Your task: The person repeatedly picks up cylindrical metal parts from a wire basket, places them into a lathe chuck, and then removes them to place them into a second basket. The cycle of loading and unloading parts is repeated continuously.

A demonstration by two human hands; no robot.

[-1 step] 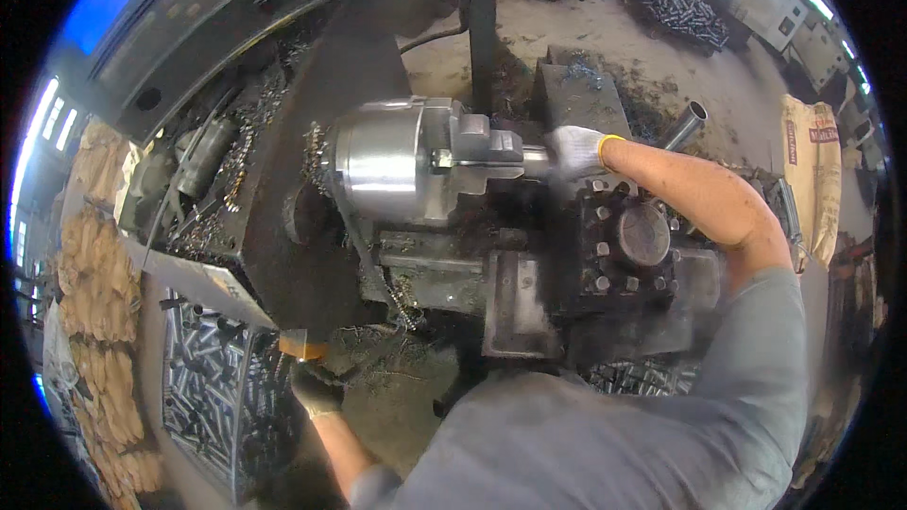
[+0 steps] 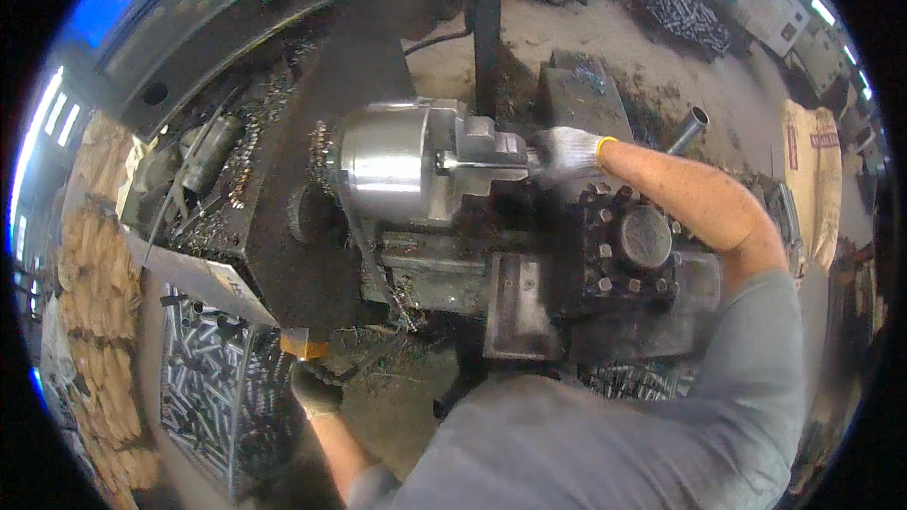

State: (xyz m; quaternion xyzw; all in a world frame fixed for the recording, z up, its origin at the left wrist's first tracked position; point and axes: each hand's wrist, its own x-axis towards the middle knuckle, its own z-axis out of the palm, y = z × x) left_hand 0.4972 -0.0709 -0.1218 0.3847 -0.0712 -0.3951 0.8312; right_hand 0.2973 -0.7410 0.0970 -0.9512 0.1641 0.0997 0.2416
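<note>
A lathe chuck (image 2: 387,156), a shiny steel cylinder with stepped jaws (image 2: 487,148), sits in front of me. My right hand (image 2: 570,152), in a white knitted glove with a yellow cuff, is closed at the right end of the jaws. It is around the workpiece there, a bright metal tube, which the glove now almost wholly hides. My left hand (image 2: 317,390), in a dark-stained glove, is low on the left beside an orange block (image 2: 303,348) at the corner of the machine. Its fingers are too dark to make out.
Below my right forearm stands a square tool post (image 2: 644,236) with several bolts. A metal tube (image 2: 689,130) sticks up at the right. Cut tubes fill a crate (image 2: 235,416) at lower left. Metal chips lie over the machine bed; a paper sack (image 2: 811,175) stands far right.
My right hand has shifted slightly left towards the chuck jaws, covering the bit of tube that showed between them. My left hand stays by the orange block.
</note>
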